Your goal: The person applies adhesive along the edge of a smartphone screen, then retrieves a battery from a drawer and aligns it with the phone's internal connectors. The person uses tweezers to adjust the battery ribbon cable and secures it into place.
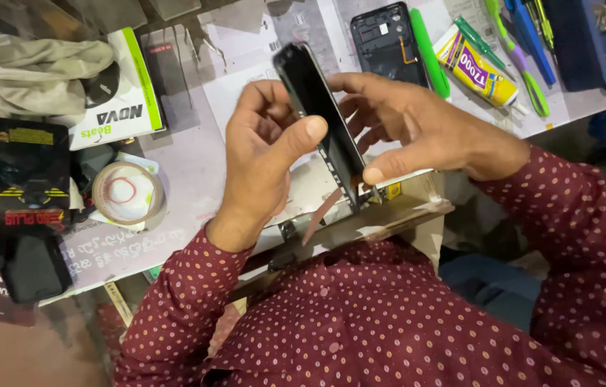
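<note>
Both hands are gripping a black smartphone [321, 122], which is standing on edge, tilted, above the front edge of the workbench [195, 165]. The left hand [263, 161] is closing around the phone from the left, its thumb pressing flat against the upper side. The right hand [418, 129] is clamping the phone from the right, fingers spreading behind it and the thumb tip pressing near the lower corner. The phone is sitting between the two palms, its top end projecting above the fingers. A roll of clear tape [127, 192] is lying to the left, well apart. An opened phone back [387, 39] and a yellow glue tube [476, 72] are lying beyond the right hand.
</note>
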